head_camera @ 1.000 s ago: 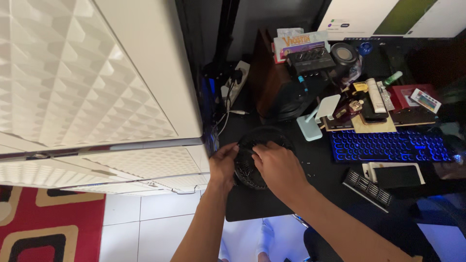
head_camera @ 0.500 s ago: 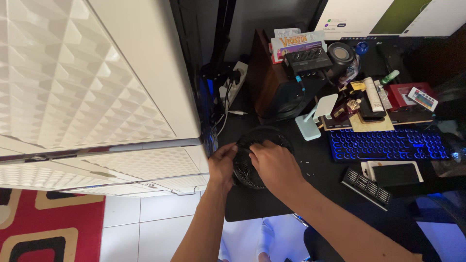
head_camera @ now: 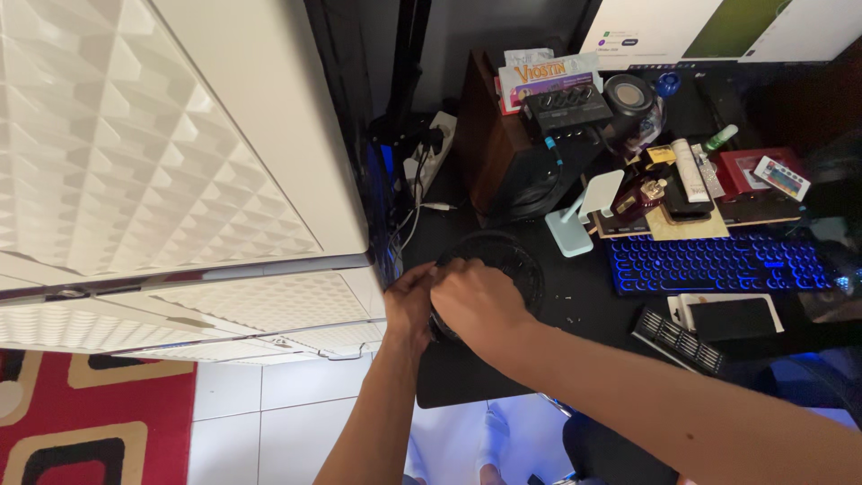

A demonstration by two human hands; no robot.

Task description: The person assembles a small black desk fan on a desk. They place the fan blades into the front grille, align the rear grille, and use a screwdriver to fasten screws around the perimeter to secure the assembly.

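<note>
A round black fan with a wire grille [head_camera: 508, 259] lies on the black desk [head_camera: 593, 296] at its left end. My left hand [head_camera: 409, 301] grips the fan's left rim. My right hand [head_camera: 476, 301] rests over the grille's near left part, fingers curled onto it and touching my left hand. Most of the fan's near half is hidden under both hands.
A white cabinet with a diamond-patterned face [head_camera: 171, 171] stands at the left. A blue-lit keyboard [head_camera: 718, 265], a phone [head_camera: 727, 314], a dark speaker [head_camera: 512, 162], a power strip [head_camera: 426, 153] and several small items crowd the desk. A red patterned rug [head_camera: 90, 422] lies on white tiles.
My right hand has slid left across the grille toward my left hand, uncovering the fan's right side. My left hand stays on the rim.
</note>
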